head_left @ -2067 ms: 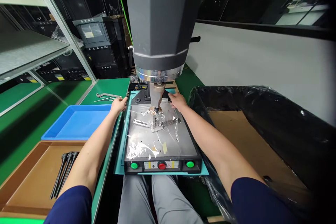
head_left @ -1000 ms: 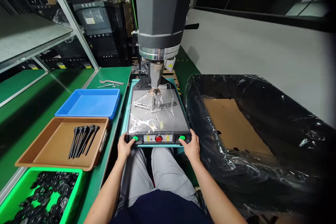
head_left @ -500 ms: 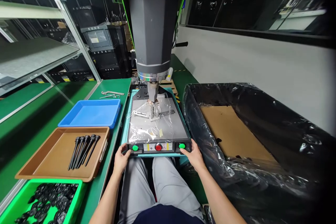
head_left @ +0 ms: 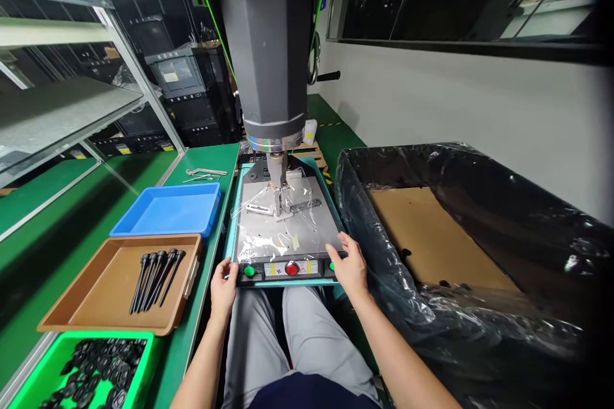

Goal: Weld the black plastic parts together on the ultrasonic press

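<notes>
My left hand [head_left: 224, 286] rests at the left front corner of the machine base [head_left: 278, 273], thumb and fingers apart beside the left green button [head_left: 249, 271]. Raised a little over the right front corner is my right hand [head_left: 350, 265], fingers spread and holding nothing. It partly covers the right green button [head_left: 332, 266]. A red button [head_left: 292, 269] sits between the two. Farther back, the grey press head [head_left: 277, 169] stands down at a small metal fixture [head_left: 282, 204] on the grey plate [head_left: 311, 230]. Clear plastic film covers part of that plate.
On the left, a brown tray [head_left: 91, 281] holds several black rods [head_left: 156, 278]. A green bin [head_left: 152, 358] holds black round parts [head_left: 103, 364]. Beyond are a blue tray [head_left: 165, 211] and a wrench [head_left: 206, 172]. Right stands a big box lined with black plastic [head_left: 384, 249].
My right hand has lifted from the right green button and moved up and forward over the base's corner. My left hand stays at the left corner. The view has shifted slightly.
</notes>
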The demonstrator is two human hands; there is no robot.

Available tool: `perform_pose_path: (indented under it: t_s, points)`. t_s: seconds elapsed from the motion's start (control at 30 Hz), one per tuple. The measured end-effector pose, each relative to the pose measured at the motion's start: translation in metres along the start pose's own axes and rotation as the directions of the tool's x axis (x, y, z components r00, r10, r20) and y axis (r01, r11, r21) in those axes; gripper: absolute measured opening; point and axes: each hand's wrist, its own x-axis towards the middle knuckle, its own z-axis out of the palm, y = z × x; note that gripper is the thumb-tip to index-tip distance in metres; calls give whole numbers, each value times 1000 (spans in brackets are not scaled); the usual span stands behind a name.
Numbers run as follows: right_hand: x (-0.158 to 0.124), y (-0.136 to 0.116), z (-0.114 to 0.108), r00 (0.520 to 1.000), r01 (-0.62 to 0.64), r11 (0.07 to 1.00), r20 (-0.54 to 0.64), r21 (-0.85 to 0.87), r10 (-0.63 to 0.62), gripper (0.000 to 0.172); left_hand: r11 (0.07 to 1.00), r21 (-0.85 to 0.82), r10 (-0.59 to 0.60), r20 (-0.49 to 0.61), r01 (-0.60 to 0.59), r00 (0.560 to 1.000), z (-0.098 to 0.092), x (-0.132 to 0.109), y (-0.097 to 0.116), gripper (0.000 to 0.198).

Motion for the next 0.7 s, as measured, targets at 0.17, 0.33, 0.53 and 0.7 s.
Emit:
perform_pose_path:
  t_s: [0.17, 0.33, 0.53, 0.7]
  points:
    - [21, -17, 33, 968, -160, 965, 226, 208, 112, 72, 997, -56, -48, 134, 55, 990, 15, -1, 8, 68]
    - [24, -17, 45, 931, -279, 935, 298, 217, 209, 73, 984, -146, -82, 161, 106, 983, 22, -1, 6, 75]
    - [13, -25, 33, 894, -384, 874, 357, 297, 272, 43, 951, -262, -114, 191, 162, 975, 15, -8, 6, 62]
    - [-3, -43, 25, 838, -513, 761, 425, 397, 343, 38, 906, -308, -251, 157, 289, 955, 14, -26, 9, 54]
